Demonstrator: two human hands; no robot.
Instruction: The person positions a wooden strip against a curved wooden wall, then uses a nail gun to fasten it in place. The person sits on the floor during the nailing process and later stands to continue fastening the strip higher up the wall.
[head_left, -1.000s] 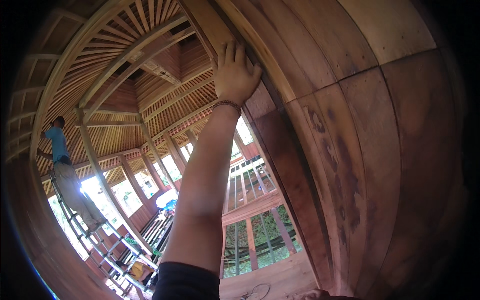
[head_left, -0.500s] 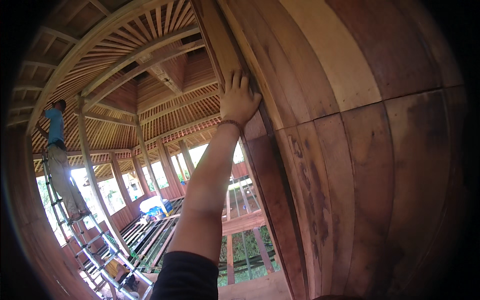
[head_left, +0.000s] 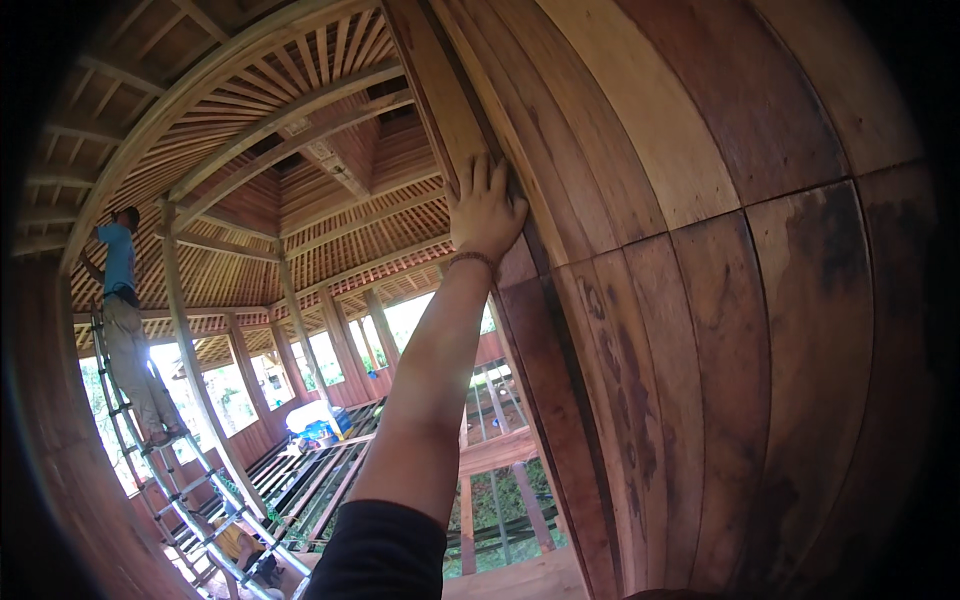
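My left hand (head_left: 487,210) is raised, palm down on a narrow wooden board (head_left: 455,95) that runs along the edge of a panelled wall (head_left: 720,360). Its fingers are slightly apart and bent a little against the wood, with the thumb on the right side. A beaded bracelet circles the wrist. The wall is made of curved planks in mixed brown tones, some dark-stained, with a seam across them. My right hand is not in view.
A person in a blue shirt (head_left: 120,265) stands high on a metal ladder (head_left: 200,510) at left. Below, open floor joists (head_left: 300,480) show greenery through gaps. A person in yellow (head_left: 240,545) is partly hidden behind the ladder. Posts (head_left: 175,300) and a timber roof surround a white-and-blue pile (head_left: 315,425).
The view has tilted, so my left hand and the room appear lower in the picture than a second ago. The hand remains against the board.
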